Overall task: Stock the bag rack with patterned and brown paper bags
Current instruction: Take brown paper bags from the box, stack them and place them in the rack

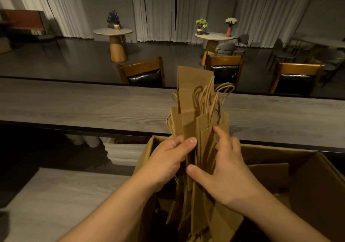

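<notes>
A bundle of flat brown paper bags (194,100) with twisted paper handles stands upright above an open cardboard box (302,167). My left hand (168,159) grips the bundle's left side, thumb across the front. My right hand (227,165) holds the right side, thumb at the lower front and fingers curled over the bags' edges. The bags' lower ends reach down into the box. No patterned bags and no bag rack show in this view.
A long grey wood-grain counter (93,107) runs across behind the box, with a lower grey surface (56,195) at my left. Wooden chairs (143,73) stand beyond the counter. White containers (123,152) sit on a shelf under it. Round tables with flowers are farther back.
</notes>
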The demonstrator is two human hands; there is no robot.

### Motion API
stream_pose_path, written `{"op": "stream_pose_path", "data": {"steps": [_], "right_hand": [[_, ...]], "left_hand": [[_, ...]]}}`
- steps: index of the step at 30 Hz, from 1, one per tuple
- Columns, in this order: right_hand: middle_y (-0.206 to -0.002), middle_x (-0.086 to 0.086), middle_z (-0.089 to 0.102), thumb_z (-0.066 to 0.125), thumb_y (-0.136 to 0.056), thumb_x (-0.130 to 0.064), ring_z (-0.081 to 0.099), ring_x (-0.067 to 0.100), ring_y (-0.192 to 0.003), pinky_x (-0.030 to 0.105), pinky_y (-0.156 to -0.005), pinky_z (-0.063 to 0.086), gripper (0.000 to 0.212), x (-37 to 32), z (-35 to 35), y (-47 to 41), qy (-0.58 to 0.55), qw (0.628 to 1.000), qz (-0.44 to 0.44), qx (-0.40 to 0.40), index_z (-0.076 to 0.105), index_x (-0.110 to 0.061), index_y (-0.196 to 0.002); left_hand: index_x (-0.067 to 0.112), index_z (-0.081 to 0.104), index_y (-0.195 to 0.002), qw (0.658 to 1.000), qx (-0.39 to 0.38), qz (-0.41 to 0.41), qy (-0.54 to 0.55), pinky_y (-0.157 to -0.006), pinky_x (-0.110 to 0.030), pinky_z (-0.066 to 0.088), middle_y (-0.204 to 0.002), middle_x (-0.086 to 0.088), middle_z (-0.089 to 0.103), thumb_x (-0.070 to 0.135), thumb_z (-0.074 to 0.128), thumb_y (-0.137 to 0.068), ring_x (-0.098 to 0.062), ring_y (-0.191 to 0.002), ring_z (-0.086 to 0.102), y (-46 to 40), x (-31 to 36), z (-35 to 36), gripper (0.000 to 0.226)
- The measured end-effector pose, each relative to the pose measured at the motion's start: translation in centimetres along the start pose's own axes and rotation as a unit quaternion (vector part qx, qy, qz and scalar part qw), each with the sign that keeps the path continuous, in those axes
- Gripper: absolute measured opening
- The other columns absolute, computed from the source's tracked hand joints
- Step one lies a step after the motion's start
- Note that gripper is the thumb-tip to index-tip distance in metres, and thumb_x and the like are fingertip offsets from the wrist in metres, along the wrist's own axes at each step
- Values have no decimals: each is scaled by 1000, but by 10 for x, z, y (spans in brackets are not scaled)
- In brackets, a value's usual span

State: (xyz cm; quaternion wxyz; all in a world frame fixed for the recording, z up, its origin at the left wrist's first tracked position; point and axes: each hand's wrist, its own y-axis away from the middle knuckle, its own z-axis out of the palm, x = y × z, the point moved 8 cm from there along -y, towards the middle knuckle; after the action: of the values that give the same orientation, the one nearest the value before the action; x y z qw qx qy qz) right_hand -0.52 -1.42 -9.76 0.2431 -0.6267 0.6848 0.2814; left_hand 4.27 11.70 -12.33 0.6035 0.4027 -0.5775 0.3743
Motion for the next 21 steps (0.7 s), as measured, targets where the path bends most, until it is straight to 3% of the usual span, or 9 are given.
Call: {"op": "stream_pose_path", "data": {"steps": [4, 7, 10, 11, 13, 15, 17, 19, 21], "right_hand": [[-153, -18, 16, 69, -94, -36, 39, 9, -136, 27, -105, 47, 103, 1, -5, 6, 32, 999, 7, -21, -10, -46, -160], [-154, -15, 32, 64, -98, -26, 47, 0, -122, 24, -101, 49, 86, -6, -21, 14, 71, 997, 4, 28, 10, -44, -162], [-118, -22, 55, 60, -99, -24, 55, -1, -102, 30, -97, 54, 60, -12, -46, 22, 124, 991, 21, 49, 36, -47, -149], [-104, -23, 57, 58, -100, -25, 56, -2, -92, 28, -90, 55, 52, -14, -56, 24, 155, 986, 20, 54, 42, -48, -144], [-84, -22, 50, 53, -101, -25, 47, -3, -77, 27, -85, 49, 41, -21, -74, 30, 216, 973, -10, 78, 50, -46, -136], [-84, -25, 44, 51, -100, -26, 41, -1, -84, 33, -103, 41, 30, -29, -81, 34, 292, 952, -63, 68, 51, -50, -118], [-92, -28, 46, 51, -98, -29, 39, 1, -103, 38, -119, 23, 22, -36, -81, 34, 361, 927, -98, 26, 44, -50, -98], [-92, -31, 49, 59, -93, -34, 42, 2, -108, 40, -116, 21, 20, -38, -71, 32, 401, 907, -128, -23, 49, -47, -83], [-81, -27, 52, 82, -68, -34, 54, 10, -93, 45, -97, 32, 27, -40, -55, 33, 451, 865, -221, -15, 58, -46, -67]], "left_hand": [[17, 71, -116, 998, 45, -41, 12, -96, -34, 58, -112, -3, 78, 31, 48, -107, -20, -108, 73, -1, -4, -6, 29], [28, 70, -104, 989, 119, -68, -63, -98, -50, 56, -107, 0, 77, 51, 51, -102, -22, -103, 72, 1, -7, -18, 30], [19, 71, -99, 978, 174, -90, -65, -88, -49, 58, -97, -7, 76, 47, 54, -101, -28, -91, 72, 3, -7, -30, 33], [12, 72, -101, 979, 171, -95, -57, -82, -44, 56, -93, -9, 75, 42, 54, -102, -29, -86, 70, 3, -6, -30, 35], [9, 74, -103, 983, 144, -85, -72, -88, -46, 56, -97, -9, 76, 36, 53, -104, -29, -91, 71, 1, -4, -27, 34], [13, 75, -100, 984, 120, -84, -102, -96, -49, 56, -101, -8, 77, 32, 55, -104, -27, -100, 71, 1, -2, -25, 28], [9, 76, -97, 984, 104, -89, -116, -93, -50, 58, -100, -11, 77, 27, 59, -101, -30, -99, 72, -1, -2, -23, 25], [3, 75, -99, 977, 124, -107, -136, -90, -50, 57, -101, -16, 75, 32, 58, -98, -34, -99, 70, -2, -2, -23, 33], [8, 74, -93, 974, 103, -117, -167, -88, -49, 57, -96, -11, 74, 40, 57, -95, -30, -93, 69, -3, -2, -16, 37]]}}
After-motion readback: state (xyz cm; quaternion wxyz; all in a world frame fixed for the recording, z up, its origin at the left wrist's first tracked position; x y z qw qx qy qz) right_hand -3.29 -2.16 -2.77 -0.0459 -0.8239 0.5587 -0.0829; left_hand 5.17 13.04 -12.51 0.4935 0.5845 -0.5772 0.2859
